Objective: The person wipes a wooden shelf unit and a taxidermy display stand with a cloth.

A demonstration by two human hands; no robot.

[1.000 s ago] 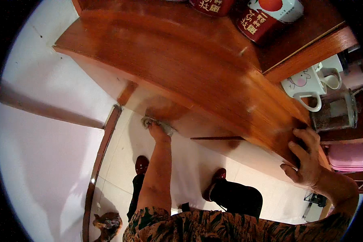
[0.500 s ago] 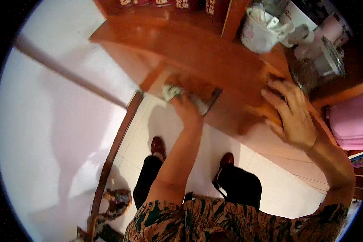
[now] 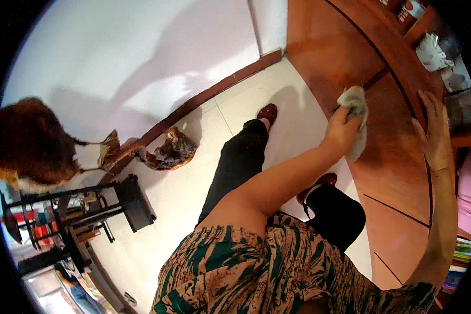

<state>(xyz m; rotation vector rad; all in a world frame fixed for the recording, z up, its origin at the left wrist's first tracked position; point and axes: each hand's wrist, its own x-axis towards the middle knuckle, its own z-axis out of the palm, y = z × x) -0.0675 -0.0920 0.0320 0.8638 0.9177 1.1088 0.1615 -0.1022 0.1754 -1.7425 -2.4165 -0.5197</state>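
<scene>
A crumpled pale grey-green cloth (image 3: 358, 98) is bunched in my left hand (image 3: 344, 130), whose fingers are closed around it. The cloth lies against the reddish-brown wooden cabinet front (image 3: 324, 47), beside a dark seam between panels. My right hand (image 3: 435, 131) rests along the cabinet's upper edge with its fingers extended and apart, holding nothing.
On the shelf at the right stand a white cup (image 3: 430, 52) with things in it and a clear container (image 3: 463, 109). Below are a pink item (image 3: 468, 196) and stacked books (image 3: 463, 256). A carved brown wooden piece (image 3: 172, 152) sits on the floor by the white wall (image 3: 115, 47); a black rack (image 3: 133, 201) is behind.
My view has swung left, so the cabinet now lies to the right. My left hand with the cloth has moved along the cabinet front. The right hand stays at the cabinet's top.
</scene>
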